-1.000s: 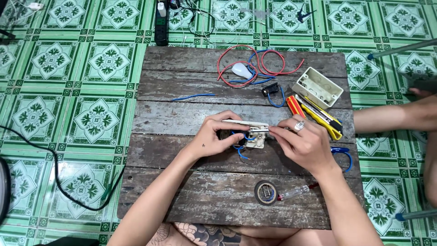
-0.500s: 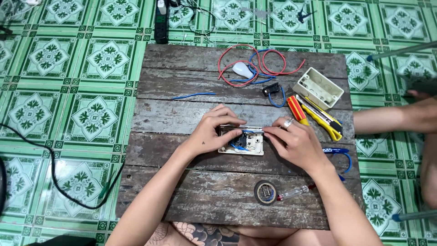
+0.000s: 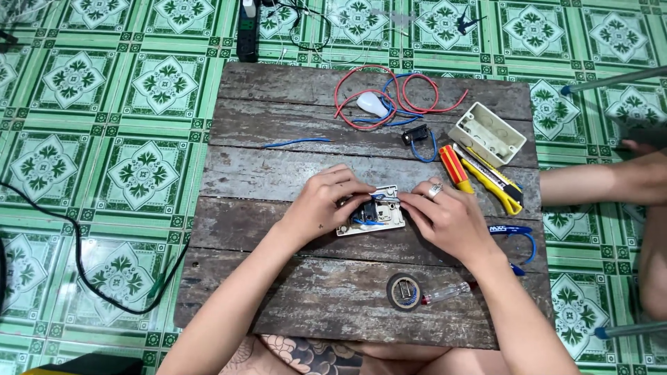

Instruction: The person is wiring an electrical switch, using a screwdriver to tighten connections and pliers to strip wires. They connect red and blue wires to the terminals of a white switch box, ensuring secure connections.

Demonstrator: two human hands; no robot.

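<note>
A white switch plate (image 3: 373,217) lies back-up on the grey wooden board (image 3: 278,173), with a dark module and blue wires showing in it. My left hand (image 3: 326,203) grips its left side, fingertips on the module. My right hand (image 3: 447,219), with a ring on one finger, pinches the plate's right edge. Both hands rest on the board at its middle.
Red and blue wire coils with a white bulb (image 3: 372,105), a beige junction box (image 3: 486,133), a red-handled screwdriver (image 3: 455,169), a yellow utility knife (image 3: 495,182), black tape roll (image 3: 404,291), a clear-handled tester (image 3: 446,293). Another person's arm (image 3: 604,182) reaches in at right. A black cable (image 3: 83,274) crosses the green tiles.
The plate has come down from being held tilted above the board to lying flat on it. Both hands have closed in over it and shifted slightly toward me.
</note>
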